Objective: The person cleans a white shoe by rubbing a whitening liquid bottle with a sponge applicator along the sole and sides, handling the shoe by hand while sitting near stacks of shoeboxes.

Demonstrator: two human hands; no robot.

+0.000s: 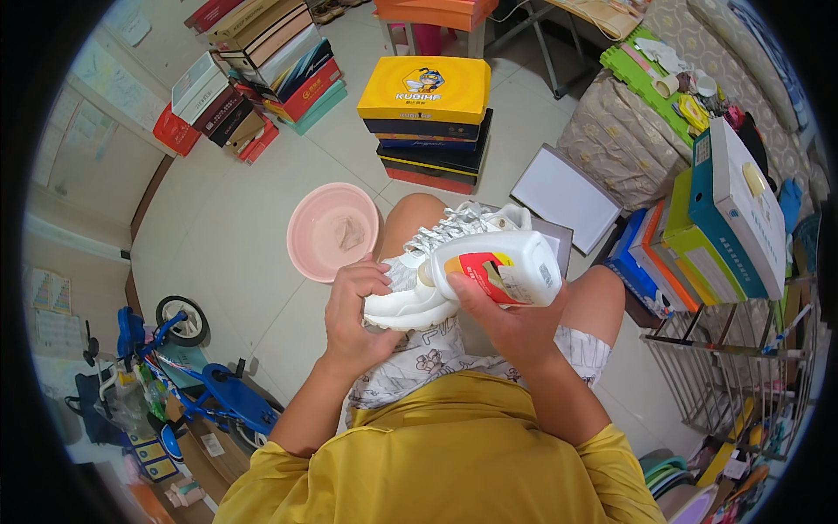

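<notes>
My left hand [359, 306] grips the toe end of a white lace-up sneaker [409, 298] held over my lap. The shoe's toe points to the left, and its grey-white laces and heel collar lie toward the upper right. A white plastic bottle [524, 262] with a red and yellow label is in my right hand [517, 321]. The bottle is tilted, with its applicator end against the side of the shoe's upper, partly covering it. Whether liquid comes out cannot be seen. Beyond the shoe, a pink plastic basin [300, 232] stands on the floor with a crumpled pale cloth [351, 234] in it.
A stack of shoeboxes with a yellow box [380, 82] on top stands ahead. More shoeboxes [281, 59] are piled at the upper left. An open box lid [566, 196] lies right of the stack. A blue children's bicycle [229, 393] is at the left, a metal rack [727, 354] at the right.
</notes>
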